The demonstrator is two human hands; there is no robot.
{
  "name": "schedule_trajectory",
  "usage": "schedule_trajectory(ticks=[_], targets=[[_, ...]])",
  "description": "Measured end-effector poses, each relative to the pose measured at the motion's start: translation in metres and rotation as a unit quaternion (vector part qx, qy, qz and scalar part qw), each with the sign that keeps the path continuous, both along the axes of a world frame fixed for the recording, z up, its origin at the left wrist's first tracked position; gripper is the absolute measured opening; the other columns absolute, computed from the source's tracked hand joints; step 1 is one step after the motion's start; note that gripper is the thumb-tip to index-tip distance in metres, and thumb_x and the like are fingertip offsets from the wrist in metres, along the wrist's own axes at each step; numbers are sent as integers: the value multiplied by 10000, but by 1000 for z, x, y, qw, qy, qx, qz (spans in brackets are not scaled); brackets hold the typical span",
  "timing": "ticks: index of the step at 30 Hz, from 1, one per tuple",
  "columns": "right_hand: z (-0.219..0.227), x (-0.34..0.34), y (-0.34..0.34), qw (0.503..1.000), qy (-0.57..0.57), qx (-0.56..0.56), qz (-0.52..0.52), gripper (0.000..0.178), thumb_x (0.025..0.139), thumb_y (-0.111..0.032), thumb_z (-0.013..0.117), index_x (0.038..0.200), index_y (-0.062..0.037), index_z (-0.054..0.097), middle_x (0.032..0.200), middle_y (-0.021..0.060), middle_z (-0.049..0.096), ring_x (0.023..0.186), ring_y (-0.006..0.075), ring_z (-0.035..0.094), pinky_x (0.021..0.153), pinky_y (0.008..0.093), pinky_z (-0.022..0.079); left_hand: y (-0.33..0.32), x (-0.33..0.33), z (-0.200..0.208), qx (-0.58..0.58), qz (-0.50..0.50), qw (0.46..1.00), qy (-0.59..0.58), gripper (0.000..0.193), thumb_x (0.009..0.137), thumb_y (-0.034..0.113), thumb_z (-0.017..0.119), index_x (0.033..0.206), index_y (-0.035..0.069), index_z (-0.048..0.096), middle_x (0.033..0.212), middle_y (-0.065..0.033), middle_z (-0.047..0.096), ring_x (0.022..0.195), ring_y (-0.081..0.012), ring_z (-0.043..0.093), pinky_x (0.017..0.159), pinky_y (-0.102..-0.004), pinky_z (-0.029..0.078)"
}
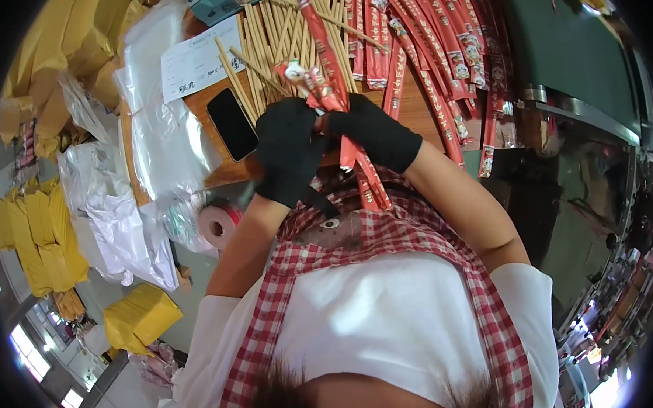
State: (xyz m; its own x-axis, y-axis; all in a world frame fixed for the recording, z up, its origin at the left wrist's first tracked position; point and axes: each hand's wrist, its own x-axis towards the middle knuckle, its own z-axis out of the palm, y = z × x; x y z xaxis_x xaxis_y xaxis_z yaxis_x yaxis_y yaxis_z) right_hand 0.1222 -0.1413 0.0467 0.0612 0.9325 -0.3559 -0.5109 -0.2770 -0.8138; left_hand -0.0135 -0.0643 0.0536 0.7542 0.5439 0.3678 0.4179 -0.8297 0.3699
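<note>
In black gloves, my two hands meet over the front edge of the wooden table. My right hand [374,133] is closed round several long, narrow red printed packets [325,45], which slant across it and hang down to my apron. Close against it, my left hand [289,150] has its fingers curled at the same packets; its fingertips are partly hidden. Just beyond my hands lies a loose heap of thin wooden sticks [272,39]. More red packets [438,55] lie in rows at the far right of the table.
Left of my hands are a black phone [232,124], a printed paper sheet [201,61] and clear plastic bags [167,144]. A teal box [233,3] stands at the back. Yellow parcels [37,233] are piled at left, near a pink-edged roll [217,226]. A green machine [578,55] stands at right.
</note>
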Motion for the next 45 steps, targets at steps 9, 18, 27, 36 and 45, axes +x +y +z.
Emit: schedule_trajectory(ticks=[9, 18, 27, 36, 45], targets=[[-26, 47, -20, 972, -171, -39, -157, 209, 718, -85, 643, 879, 12, 551, 659, 60, 583, 560, 127, 580, 527, 277, 469, 78, -10, -35, -172, 241, 949, 106, 421, 781, 398, 635, 702, -10, 568, 606, -124, 554, 609, -250, 569, 605, -326, 444], [-16, 20, 0, 959, -244, 11, -146, 520, 742, -179, 694, 1202, -24, 509, 971, 66, 611, 883, 117, 575, 793, 289, 463, 78, 28, -16, -156, 114, 980, -46, 181, 820, 201, 594, 842, 21, 595, 591, -33, 512, 513, -115, 504, 468, -276, 392], [68, 258, -60, 732, -632, 7, -256, 306, 771, -153, 607, 1017, 24, 567, 718, 172, 615, 634, 234, 600, 601, 354, 482, 57, 97, 11, -465, -2, 883, -63, 166, 855, 175, 605, 922, 34, 551, 728, 9, 517, 584, -53, 453, 509, -210, 363], [208, 579, -61, 148, -930, -273, -198, 258, 824, -230, 471, 854, -93, 689, 799, 126, 672, 749, 289, 660, 643, 400, 509, 61, 255, 103, -153, -227, 960, -63, 356, 782, 130, 667, 1097, 33, 534, 954, -93, 569, 798, -179, 568, 689, -281, 470], [33, 708, 46, 427, -782, -420, -171, 513, 896, -483, 258, 1340, -271, 402, 1364, 85, 423, 1271, 281, 383, 1041, 547, 191, 51, 266, 21, -122, -141, 981, 48, 338, 764, 147, 682, 1053, 30, 550, 863, -95, 573, 760, -192, 589, 681, -292, 473]])
